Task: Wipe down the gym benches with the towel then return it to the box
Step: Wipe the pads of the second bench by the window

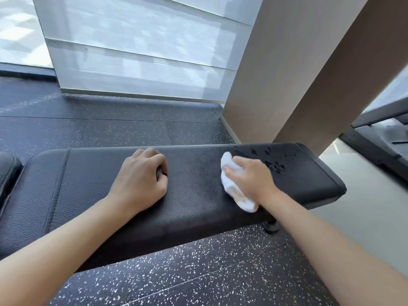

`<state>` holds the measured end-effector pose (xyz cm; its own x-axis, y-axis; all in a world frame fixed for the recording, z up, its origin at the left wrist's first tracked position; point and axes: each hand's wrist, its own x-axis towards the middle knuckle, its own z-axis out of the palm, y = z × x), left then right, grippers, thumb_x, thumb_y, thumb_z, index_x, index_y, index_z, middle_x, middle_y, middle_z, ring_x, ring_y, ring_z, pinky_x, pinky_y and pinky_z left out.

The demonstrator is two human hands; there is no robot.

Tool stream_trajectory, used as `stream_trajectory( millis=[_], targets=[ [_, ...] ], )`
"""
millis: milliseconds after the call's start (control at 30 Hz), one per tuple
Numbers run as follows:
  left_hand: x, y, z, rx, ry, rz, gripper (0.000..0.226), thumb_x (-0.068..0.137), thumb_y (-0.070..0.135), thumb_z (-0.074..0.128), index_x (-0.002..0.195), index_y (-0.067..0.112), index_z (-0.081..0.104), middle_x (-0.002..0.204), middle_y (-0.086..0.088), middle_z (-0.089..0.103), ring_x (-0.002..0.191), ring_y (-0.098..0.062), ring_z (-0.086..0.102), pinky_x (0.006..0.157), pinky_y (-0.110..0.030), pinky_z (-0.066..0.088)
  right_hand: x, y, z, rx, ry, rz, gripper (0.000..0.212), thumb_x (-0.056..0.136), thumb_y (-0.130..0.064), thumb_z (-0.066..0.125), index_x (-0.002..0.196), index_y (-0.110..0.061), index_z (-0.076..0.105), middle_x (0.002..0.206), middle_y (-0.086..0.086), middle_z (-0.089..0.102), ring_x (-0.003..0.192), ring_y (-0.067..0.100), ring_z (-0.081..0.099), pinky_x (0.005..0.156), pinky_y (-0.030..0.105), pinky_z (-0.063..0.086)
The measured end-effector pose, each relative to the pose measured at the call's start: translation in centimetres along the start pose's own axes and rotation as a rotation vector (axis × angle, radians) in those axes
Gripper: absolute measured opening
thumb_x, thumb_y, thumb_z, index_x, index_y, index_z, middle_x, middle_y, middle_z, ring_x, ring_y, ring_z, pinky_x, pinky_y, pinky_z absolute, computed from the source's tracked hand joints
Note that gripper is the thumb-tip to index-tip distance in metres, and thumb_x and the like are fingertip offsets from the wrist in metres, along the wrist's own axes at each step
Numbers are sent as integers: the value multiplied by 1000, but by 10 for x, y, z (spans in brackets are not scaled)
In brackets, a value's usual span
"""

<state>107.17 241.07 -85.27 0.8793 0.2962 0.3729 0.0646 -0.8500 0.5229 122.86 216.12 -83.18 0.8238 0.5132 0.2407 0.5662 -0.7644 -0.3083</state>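
Note:
A black padded gym bench (pixel 194 195) runs across the middle of the view. My right hand (pixel 251 180) presses a bunched white towel (pixel 231 186) onto the bench's right part, fingers curled over the cloth. Dark wet droplets (pixel 273 160) dot the pad just beyond the towel. My left hand (pixel 141 180) rests on the bench's middle as a loose fist, holding nothing. No box is in view.
A second black pad (pixel 8 171) shows at the left edge. A beige pillar (pixel 298 74) rises behind the bench's right end, with window blinds (pixel 141 51) to its left. Speckled black rubber floor (pixel 176 272) surrounds the bench; pale flooring (pixel 364 206) lies to the right.

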Motion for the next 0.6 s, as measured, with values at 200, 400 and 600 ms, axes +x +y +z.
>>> stream_trajectory(
  millis=[200,400,600],
  targets=[
    [4,-3,0,-154,33,-143,26,80,8,60,70,31,65,93,19,64,100,-9,52,89,-28,37,-8,-56,32,-155,122,-67,34,90,-58,46,109,-34,62,84,0,72,84,32,68,69,37,46],
    [4,-5,-2,-231,5,-136,29,75,13,52,65,36,65,93,22,68,103,-13,54,94,-37,44,-81,-127,58,104,216,-363,34,87,-48,64,73,-25,43,65,-3,54,57,19,55,50,32,39],
    [-2,-7,0,-132,-13,-32,24,83,10,65,74,33,65,99,18,64,104,-14,52,96,-34,43,-68,-12,20,124,338,-376,33,90,-39,70,72,-28,45,60,-17,32,58,6,35,52,26,35]
  ],
)
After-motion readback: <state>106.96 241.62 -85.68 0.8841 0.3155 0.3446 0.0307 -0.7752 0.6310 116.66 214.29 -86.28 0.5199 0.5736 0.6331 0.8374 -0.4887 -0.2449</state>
